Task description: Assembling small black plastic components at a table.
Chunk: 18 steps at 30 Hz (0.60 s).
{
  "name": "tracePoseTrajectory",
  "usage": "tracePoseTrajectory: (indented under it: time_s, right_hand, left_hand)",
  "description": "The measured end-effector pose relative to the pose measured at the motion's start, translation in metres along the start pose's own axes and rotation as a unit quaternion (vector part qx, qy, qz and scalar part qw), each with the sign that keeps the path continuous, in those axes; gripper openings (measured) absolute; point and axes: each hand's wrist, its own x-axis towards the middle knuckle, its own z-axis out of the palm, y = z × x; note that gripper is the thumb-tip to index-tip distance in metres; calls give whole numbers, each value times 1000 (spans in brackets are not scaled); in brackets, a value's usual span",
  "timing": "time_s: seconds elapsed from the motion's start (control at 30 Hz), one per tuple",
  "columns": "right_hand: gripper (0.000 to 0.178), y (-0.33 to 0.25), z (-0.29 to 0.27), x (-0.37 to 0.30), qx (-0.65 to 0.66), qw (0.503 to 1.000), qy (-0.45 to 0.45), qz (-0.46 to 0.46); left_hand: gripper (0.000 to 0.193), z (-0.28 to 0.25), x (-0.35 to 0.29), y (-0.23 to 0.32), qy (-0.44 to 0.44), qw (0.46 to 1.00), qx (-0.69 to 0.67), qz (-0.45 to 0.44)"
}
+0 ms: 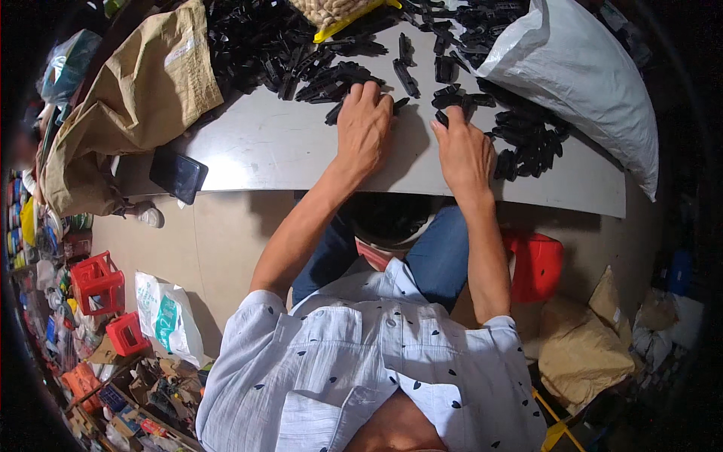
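Small, long black plastic pieces [279, 49] lie heaped on the pale table, too small to tell their exact kind. My left hand [365, 129] is closed, its fingers curled down over several of these pieces at the near edge of the left heap; dark ends stick out on both sides, and the fingertips are hidden. A black plastic piece [442, 118] shows at the thumb and index finger of my right hand [465, 154], which is closed beside a smaller cluster. To its right lies another group of black pieces [527, 139].
A bag of peanuts [329, 10] sits at the far edge. A white sack [580, 75] covers the table's right side, a brown sack [128, 128] its left. Near the front edge lies a phone [178, 175]. Below are a dark-filled bucket [393, 242] between my legs and red stools [98, 285].
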Motion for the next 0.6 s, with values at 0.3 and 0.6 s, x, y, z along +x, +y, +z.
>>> tracePoseTrajectory:
  time_s: [0.3, 0.6]
  right_hand:
    - [19, 11, 20, -13, 181, 979, 68, -61]
    - [37, 3, -11, -31, 432, 899, -48, -59]
  left_hand:
    - [19, -26, -20, 4, -50, 807, -522, -272]
    - [11, -22, -28, 8, -120, 615, -709, -324]
